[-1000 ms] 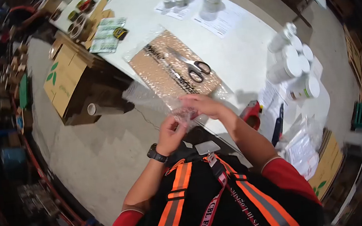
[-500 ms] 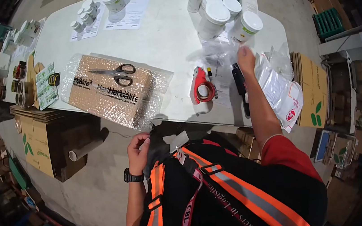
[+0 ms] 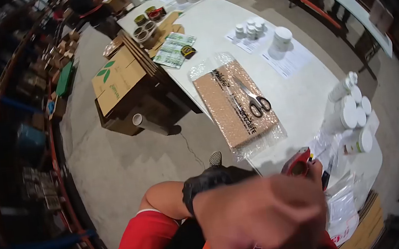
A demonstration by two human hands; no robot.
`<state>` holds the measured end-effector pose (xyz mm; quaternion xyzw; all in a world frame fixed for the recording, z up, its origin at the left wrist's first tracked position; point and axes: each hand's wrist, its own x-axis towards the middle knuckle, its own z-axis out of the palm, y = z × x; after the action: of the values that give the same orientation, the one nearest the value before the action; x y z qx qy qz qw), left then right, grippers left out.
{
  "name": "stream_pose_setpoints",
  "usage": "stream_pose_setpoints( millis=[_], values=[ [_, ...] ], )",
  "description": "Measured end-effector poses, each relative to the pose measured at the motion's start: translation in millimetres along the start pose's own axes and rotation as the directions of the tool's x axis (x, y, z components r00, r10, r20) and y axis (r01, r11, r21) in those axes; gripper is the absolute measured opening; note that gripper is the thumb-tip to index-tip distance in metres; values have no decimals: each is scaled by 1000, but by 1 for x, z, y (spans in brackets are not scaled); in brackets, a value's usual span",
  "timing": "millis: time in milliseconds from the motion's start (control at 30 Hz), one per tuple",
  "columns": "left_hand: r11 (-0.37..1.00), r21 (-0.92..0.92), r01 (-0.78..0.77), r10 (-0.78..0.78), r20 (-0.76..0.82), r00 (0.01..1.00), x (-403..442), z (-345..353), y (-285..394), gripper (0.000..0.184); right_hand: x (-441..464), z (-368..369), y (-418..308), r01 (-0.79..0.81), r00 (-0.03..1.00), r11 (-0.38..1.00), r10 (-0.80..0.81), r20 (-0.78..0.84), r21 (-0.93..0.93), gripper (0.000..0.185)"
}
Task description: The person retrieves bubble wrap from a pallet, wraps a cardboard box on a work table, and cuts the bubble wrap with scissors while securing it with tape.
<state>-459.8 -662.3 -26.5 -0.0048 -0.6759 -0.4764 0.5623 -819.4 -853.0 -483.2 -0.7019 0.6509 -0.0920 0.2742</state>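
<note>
My left hand [image 3: 265, 216], with a black watch [image 3: 207, 186] on its wrist, is raised close to the camera. It is blurred and its fingers cannot be made out. Just behind it, part of my right hand [image 3: 316, 168] shows by the red tape dispenser [image 3: 298, 163]; the rest is hidden, and I cannot tell whether it touches the dispenser. A black-handled tool [image 3: 326, 179] lies to the right. Ahead on the table, a bubble-wrapped cardboard box [image 3: 224, 106] carries black-handled scissors [image 3: 253, 99].
White tubs and bottles [image 3: 346, 114] stand at the table's right end beside plastic bags [image 3: 341, 201]. Smaller bottles [image 3: 251, 31] and a tub [image 3: 282, 38] sit on papers. Stacked cartons [image 3: 122, 81] and a cardboard tube [image 3: 147, 123] are left. Another person [image 3: 91, 11] stands far off.
The view has swung left and pulled back. My left hand has risen from the waist to in front of the camera. My right hand is now mostly hidden, near the tape dispenser.
</note>
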Motion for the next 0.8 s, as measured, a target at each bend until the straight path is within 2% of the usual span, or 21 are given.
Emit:
stream_pose_setpoints(
  millis=[33,100,167,200,233,267,300,367,400,467,500,533,567,600,633,667,700,733,800],
  values=[
    [996,-56,-72,64,-131,989,8,9,6,27,11,3,4,0,1000,997,1,16,-74,25],
    [961,-140,-238,167,-393,904,15,36,12,31,6,-14,-15,52,998,991,-48,41,-120,23],
    [975,218,-41,165,-586,793,6,46,29,33,6,-42,-44,117,993,990,-117,10,-83,27],
    [933,343,111,161,-672,723,1,50,37,34,8,-50,-56,192,963,981,-194,-185,-29,37],
    [930,351,110,144,-623,769,-2,37,44,33,-3,-66,-88,273,895,962,-250,-368,11,50],
    [948,315,48,122,-497,859,-6,16,51,32,-15,-89,-125,314,898,946,-269,-349,79,70],
    [956,292,22,100,-397,913,-8,3,58,30,-10,-96,-144,326,919,923,-259,-297,204,70],
    [950,313,11,82,-282,956,-16,-4,67,28,1,-94,-179,324,946,834,-271,-180,447,67],
    [936,352,14,76,-239,968,-21,-5,72,27,6,-82,-200,352,932,752,-338,-133,557,62],
    [871,490,44,63,-199,978,-34,-12,90,24,-32,-71,-296,188,923,645,-373,91,741,53],
    [812,580,66,51,-184,982,-39,-18,100,23,-36,-43,-322,184,875,598,-461,147,780,51],
    [737,669,98,36,-184,982,-46,-26,111,22,-41,-13,-344,301,762,583,-623,177,755,47],
    [640,755,143,19,-202,979,-55,-34,122,21,-51,27,-371,376,738,669,-635,230,641,45],
    [524,823,220,10,-264,964,-69,-43,134,20,-56,60,-393,382,650,669,-685,329,638,44],
    [433,846,311,20,-354,935,-87,-50,141,19,-65,89,-420,388,550,667,-721,421,636,45],
    [384,814,436,35,-484,874,-113,-56,144,18,-67,110,-444,469,475,683,-729,492,559,46],
    [431,713,553,64,-635,770,-149,-63,136,24,-68,128,-468,548,408,684,-721,560,482,47],
    [495,591,637,90,-764,639,-184,-70,129,31,-60,147,-492,718,356,589,-769,531,372,51],
    [451,336,827,10,-928,372,-267,-82,105,37,-22,189,-546,763,409,598,-741,533,245,49]
  ],
)
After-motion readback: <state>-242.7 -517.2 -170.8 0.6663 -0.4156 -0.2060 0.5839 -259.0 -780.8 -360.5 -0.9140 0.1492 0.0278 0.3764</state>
